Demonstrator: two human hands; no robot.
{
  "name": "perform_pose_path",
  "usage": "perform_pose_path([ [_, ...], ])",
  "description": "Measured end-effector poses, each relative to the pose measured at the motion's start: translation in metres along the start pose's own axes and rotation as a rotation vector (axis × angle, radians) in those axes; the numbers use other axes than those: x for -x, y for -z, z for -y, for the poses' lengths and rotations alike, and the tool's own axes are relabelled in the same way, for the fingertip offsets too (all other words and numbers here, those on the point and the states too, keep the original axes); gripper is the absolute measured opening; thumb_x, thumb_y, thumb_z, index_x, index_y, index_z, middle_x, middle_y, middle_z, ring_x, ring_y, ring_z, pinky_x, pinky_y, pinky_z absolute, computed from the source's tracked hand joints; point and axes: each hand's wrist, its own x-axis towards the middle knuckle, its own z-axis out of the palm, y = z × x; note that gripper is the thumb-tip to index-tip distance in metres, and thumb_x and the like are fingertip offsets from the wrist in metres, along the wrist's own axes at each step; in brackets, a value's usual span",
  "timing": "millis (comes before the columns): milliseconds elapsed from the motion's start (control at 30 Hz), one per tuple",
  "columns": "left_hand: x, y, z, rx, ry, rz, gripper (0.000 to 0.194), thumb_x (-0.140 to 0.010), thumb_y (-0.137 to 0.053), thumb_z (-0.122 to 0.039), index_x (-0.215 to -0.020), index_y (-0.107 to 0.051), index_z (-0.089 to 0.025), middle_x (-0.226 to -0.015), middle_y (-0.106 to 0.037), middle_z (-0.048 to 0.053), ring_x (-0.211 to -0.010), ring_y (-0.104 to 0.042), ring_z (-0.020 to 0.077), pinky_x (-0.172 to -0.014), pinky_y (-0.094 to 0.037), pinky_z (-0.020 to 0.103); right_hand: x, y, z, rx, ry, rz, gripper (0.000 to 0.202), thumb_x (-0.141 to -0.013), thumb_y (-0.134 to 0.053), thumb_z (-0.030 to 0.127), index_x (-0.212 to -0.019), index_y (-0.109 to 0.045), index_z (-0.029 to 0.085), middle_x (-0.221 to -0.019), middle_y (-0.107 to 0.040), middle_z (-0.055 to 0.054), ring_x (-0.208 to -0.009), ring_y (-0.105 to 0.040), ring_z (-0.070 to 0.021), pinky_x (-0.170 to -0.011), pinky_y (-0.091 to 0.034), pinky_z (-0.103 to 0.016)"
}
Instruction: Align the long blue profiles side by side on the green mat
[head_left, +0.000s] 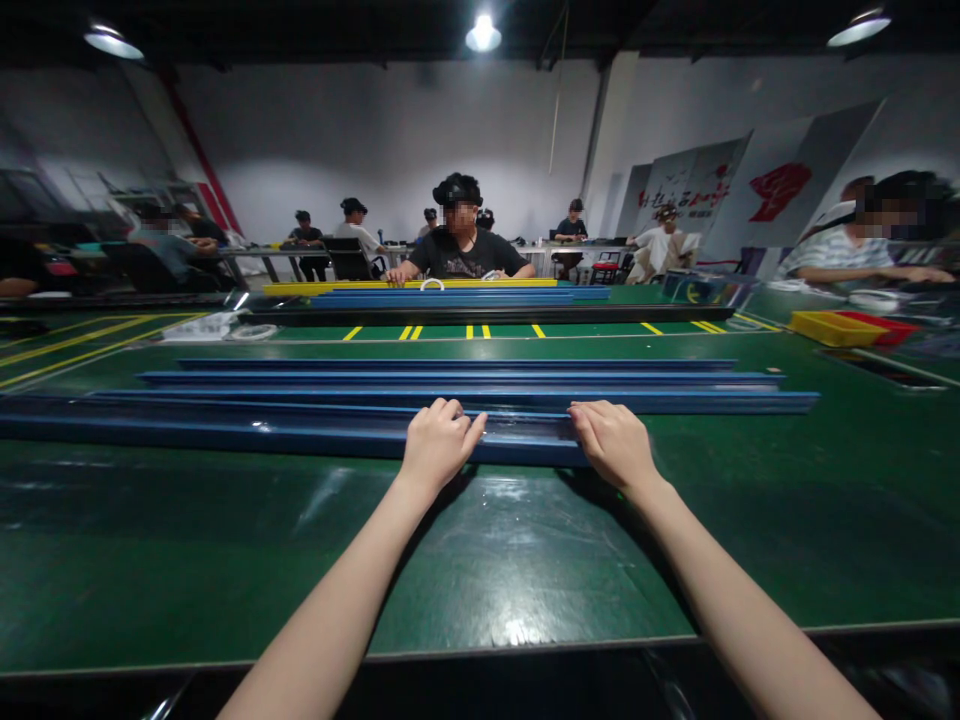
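The near blue rail lies lengthwise across the green table, at a slight slant to the rails behind it; whether its right end is lifted cannot be told. The person's left hand is bent over it, fingers curled close together, thumb at its side. The right hand is at its right end, fingers folded inward; hidden fingertips leave it unclear whether either hand pinches. Handling of this 1 rail seems under way and unfinished. Just beyond, 3 other blue rails lie roughly side by side, untouched. Farther off, a co-worker sits behind a yellow bar.
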Motion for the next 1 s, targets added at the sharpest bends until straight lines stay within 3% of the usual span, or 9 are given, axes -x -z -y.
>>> perform_pose_path([
  [300, 0.002, 0.001, -0.008, -0.003, -0.05, -0.003, 0.038, -0.088, -0.033, -0.035, -0.067, -0.059, -0.016, -0.073, -0.06, 0.005, -0.071, -0.051, 0.0157, -0.059, -0.035, 0.028, 0.0, 0.002, 0.008, 0.071, 0.027, 0.079, 0.048, -0.089, -0.021, 0.034, -0.066, -0.059, 0.018, -0.067, -0.063, -0.005, -0.069, -0.054, -0.0147, -0.062, -0.029, -0.027],
  [500, 0.003, 0.001, -0.011, 0.064, -0.073, 0.024, 0.034, -0.088, -0.032, -0.036, -0.083, -0.059, -0.017, -0.081, -0.06, 0.007, -0.077, -0.051, 0.0177, -0.063, -0.036, 0.029, 0.0, -0.001, 0.018, -0.045, 0.18, 0.065, 0.041, -0.088, -0.026, 0.034, -0.084, -0.063, 0.016, -0.091, -0.066, -0.007, -0.084, -0.055, -0.0165, -0.078, -0.031, -0.031],
  [667, 0.003, 0.0, -0.012, 0.136, -0.245, 0.088, 0.032, -0.088, -0.031, -0.034, -0.098, -0.057, -0.017, -0.099, -0.058, 0.007, -0.088, -0.051, 0.0185, -0.071, -0.038, 0.03, 0.001, -0.002, 0.02, -0.137, 0.248, 0.109, 0.039, -0.088, -0.029, 0.035, -0.097, -0.061, 0.016, -0.106, -0.061, -0.008, -0.097, -0.054, -0.0169, -0.084, -0.033, -0.03],
  [800, 0.004, -0.001, -0.015, 0.179, -0.344, 0.153, 0.032, -0.088, -0.033, -0.034, -0.104, -0.055, -0.019, -0.107, -0.055, 0.008, -0.094, -0.05, 0.0192, -0.077, -0.038, 0.032, 0.0, -0.002, 0.018, -0.152, 0.241, 0.109, 0.037, -0.089, -0.027, 0.031, -0.096, -0.061, 0.017, -0.103, -0.063, -0.006, -0.095, -0.055, -0.0147, -0.085, -0.033, -0.03],
  [1000, 0.002, 0.0, -0.016, 0.213, -0.288, 0.149, 0.033, -0.086, -0.036, -0.039, -0.097, -0.06, -0.019, -0.097, -0.058, 0.006, -0.089, -0.051, 0.0178, -0.072, -0.038, 0.03, -0.001, 0.0, 0.013, -0.087, 0.171, 0.065, 0.041, -0.09, -0.023, 0.029, -0.087, -0.062, 0.018, -0.093, -0.066, -0.005, -0.084, -0.058, -0.0133, -0.08, -0.032, -0.028],
])
